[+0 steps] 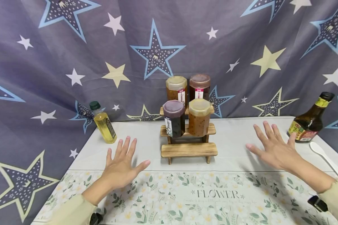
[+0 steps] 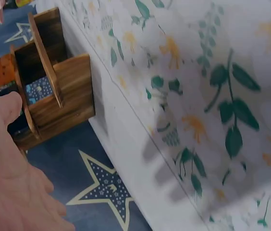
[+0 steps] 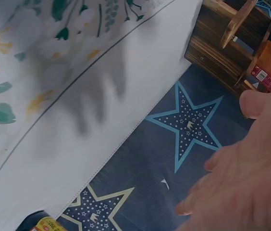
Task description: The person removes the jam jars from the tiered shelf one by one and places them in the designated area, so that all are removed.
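Observation:
My left hand point(image 1: 119, 172) hovers over the left part of the table with its fingers spread, holding nothing. A small oil bottle point(image 1: 104, 125) with a green cap stands beyond it. On the right, my other hand point(image 1: 279, 150) is also spread and holds nothing; the dark sauce bottle point(image 1: 311, 120) is nearest to it. Between the hands stands a wooden tiered rack point(image 1: 189, 150). Its middle step bears a dark purple jar point(image 1: 174, 120) and an amber jar point(image 1: 199, 120). Behind them, on the top step, are a brown jar point(image 1: 176, 86) and a dark red jar point(image 1: 200, 84).
A white spoon point(image 1: 328, 157) lies at the right edge, beside the sauce bottle. A floral cloth point(image 1: 214, 209) printed "FLOWER" covers the table's near part. Behind the table hangs a grey curtain point(image 1: 163, 12) with stars.

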Demonstrator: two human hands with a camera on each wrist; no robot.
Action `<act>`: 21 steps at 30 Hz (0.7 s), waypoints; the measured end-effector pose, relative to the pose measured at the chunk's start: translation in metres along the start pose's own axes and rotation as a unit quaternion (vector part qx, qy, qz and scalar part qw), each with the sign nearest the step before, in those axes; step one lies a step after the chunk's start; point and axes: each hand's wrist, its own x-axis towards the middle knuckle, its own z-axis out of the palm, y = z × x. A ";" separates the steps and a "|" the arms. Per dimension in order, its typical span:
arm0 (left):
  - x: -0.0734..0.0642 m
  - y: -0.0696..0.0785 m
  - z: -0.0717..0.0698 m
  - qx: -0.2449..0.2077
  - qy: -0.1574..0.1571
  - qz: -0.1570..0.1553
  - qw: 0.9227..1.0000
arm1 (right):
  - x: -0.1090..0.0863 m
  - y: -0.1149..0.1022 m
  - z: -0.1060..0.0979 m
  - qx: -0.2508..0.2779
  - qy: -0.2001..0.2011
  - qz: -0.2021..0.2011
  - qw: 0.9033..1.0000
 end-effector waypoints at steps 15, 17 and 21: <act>0.006 0.025 0.012 -0.114 0.011 -0.014 0.993 | 0.020 -0.020 -0.008 0.020 0.133 0.000 0.991; 0.007 0.026 0.013 -0.130 0.008 -0.021 0.991 | 0.023 -0.022 -0.008 0.015 0.138 -0.004 0.990; 0.010 0.029 0.016 -0.157 0.010 -0.030 0.987 | 0.027 -0.024 -0.007 0.026 0.137 0.000 0.990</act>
